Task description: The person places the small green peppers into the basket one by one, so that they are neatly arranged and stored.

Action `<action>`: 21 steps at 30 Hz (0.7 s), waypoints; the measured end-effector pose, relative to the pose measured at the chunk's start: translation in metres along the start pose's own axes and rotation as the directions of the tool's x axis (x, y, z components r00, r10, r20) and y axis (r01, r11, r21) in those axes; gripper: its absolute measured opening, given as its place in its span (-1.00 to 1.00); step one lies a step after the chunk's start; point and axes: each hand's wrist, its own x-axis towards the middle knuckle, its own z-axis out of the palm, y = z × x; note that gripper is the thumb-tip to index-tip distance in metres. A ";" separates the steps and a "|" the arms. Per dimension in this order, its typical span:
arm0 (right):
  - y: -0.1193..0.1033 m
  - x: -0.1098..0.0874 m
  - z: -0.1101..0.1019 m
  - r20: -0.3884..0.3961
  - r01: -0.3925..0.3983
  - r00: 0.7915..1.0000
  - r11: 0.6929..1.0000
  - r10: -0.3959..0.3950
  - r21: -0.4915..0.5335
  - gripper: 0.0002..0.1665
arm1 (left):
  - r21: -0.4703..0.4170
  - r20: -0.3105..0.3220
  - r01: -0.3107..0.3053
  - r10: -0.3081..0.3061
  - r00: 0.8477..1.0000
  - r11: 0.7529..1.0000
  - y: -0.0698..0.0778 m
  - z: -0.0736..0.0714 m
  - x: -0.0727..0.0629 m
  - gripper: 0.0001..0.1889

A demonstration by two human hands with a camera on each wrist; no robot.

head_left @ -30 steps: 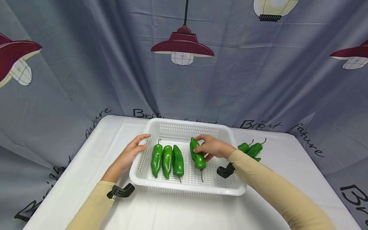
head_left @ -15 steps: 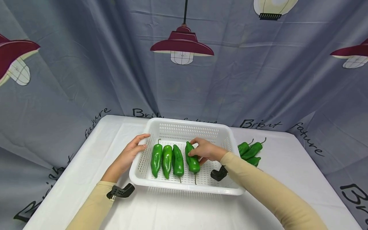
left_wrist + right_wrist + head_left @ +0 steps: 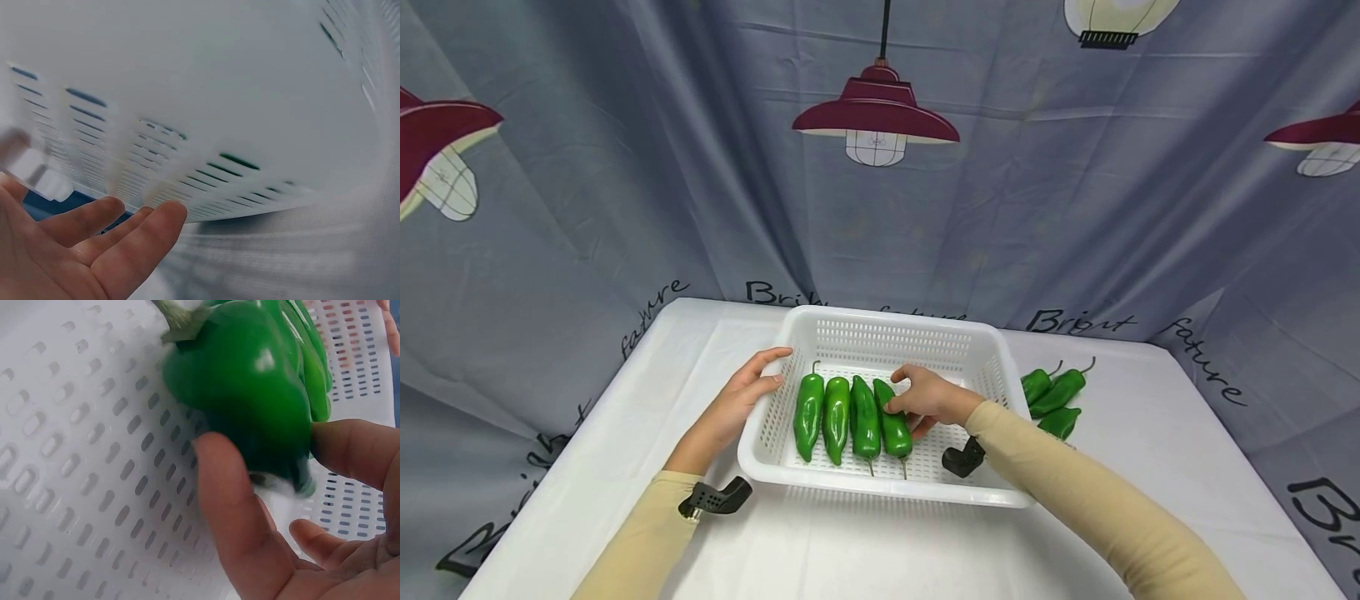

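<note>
A white perforated plastic basket stands on the table. My left hand holds its left rim; in the left wrist view several fingers lie along the basket's outer wall. Inside, my right hand has its thumb and fingers about a green pepper, the rightmost in a row. In the right wrist view the thumb touches that pepper, with a finger at its other side. Left of it lie three more green peppers: one close beside it, a middle one and the leftmost.
Right of the basket, several green peppers lie in a small pile on the white-covered table. A grey-blue curtain with printed lamps hangs behind and at the sides. Both wrists wear a black camera mount.
My right hand has moved left with the green pepper and brought it down beside the other three in the basket. My left hand has stayed on the rim.
</note>
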 end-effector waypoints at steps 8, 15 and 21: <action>0.001 0.002 0.002 0.007 0.004 1.000 1.000 -0.004 0.020 -0.24 | 0.005 -0.005 0.002 -0.002 1.000 1.000 0.001 0.001 0.000 -0.48; 0.000 0.001 0.005 0.006 0.006 1.000 0.999 -0.007 0.039 -0.25 | -0.011 -0.003 -0.004 0.004 1.000 1.000 0.000 0.000 -0.001 -0.48; -0.002 0.000 0.005 0.017 0.003 1.000 0.999 -0.004 0.044 -0.24 | -0.020 0.000 -0.006 0.006 1.000 1.000 -0.001 0.000 0.000 -0.48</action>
